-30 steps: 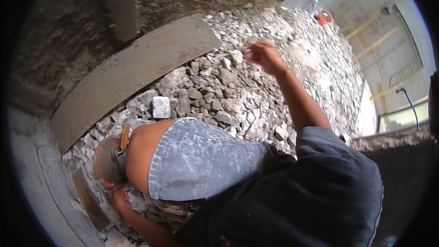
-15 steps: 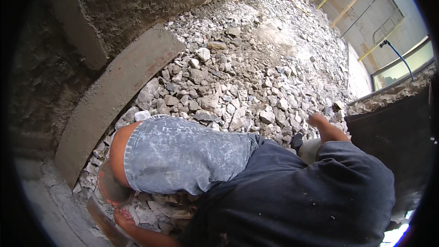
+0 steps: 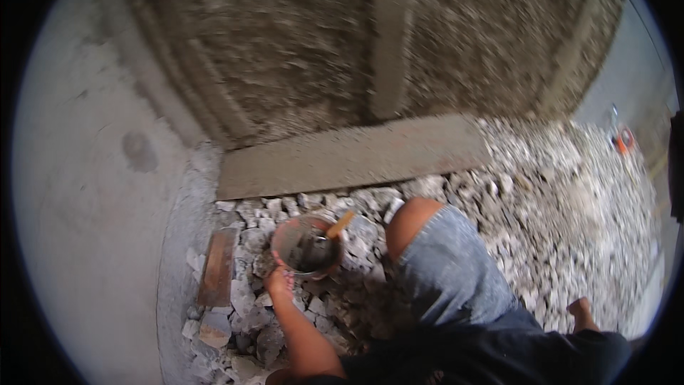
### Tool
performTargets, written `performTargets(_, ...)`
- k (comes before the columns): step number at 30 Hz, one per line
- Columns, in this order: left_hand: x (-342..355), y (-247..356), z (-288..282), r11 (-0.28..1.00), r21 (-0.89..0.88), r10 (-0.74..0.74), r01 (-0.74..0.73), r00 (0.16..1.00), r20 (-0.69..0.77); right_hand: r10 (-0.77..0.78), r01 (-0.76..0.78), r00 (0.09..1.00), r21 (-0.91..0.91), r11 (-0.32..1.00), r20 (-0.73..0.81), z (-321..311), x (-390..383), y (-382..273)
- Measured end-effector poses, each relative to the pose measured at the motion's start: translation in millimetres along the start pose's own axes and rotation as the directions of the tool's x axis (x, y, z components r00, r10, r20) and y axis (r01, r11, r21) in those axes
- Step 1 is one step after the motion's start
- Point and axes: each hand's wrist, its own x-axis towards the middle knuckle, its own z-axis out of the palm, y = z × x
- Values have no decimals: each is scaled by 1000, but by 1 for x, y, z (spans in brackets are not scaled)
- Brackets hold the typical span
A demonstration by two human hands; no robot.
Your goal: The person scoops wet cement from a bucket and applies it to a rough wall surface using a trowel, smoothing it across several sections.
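My left hand (image 3: 280, 283) is closed on the near rim of an orange bucket (image 3: 278, 244), which stands on broken rubble. Wet grey mortar (image 3: 308, 251) lies inside it. A trowel (image 3: 340, 225) with a yellowish handle leans in the bucket, its handle sticking out over the right rim and its blade partly hidden. Off to the right, away from the bucket, my right hand (image 3: 581, 307) hangs above the rubble. It is small and blurred, so its fingers do not show clearly.
A mortar-smeared board (image 3: 349, 160) lies along the foot of the rough wall (image 3: 306, 43). Left of the bucket is a short brown plank (image 3: 216, 268). Loose rubble (image 3: 556, 221) covers the ground, and an orange container (image 3: 624, 140) stands far right.
My view has swung left toward the wall and bucket. The bucket's inside and the trowel now show. My left hand, earlier low beside the bucket, is now seen on its rim.
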Motion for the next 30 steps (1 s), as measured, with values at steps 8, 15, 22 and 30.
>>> performTargets(8,-55,5,45,971,147,210,-189,968,-136,-852,839,492,-165,518,-177,-92,-38,-375)
performTargets(15,6,-50,28,850,506,378,-148,840,-389,-889,832,-417,-315,-457,187,-158,-290,-695)
performTargets(22,-31,-36,58,977,167,161,-132,971,-179,-735,654,-375,-401,-641,565,-49,-400,-788)
performTargets(30,-47,-13,47,983,183,36,-18,995,-95,-717,537,-365,-495,-683,594,18,-379,-797)
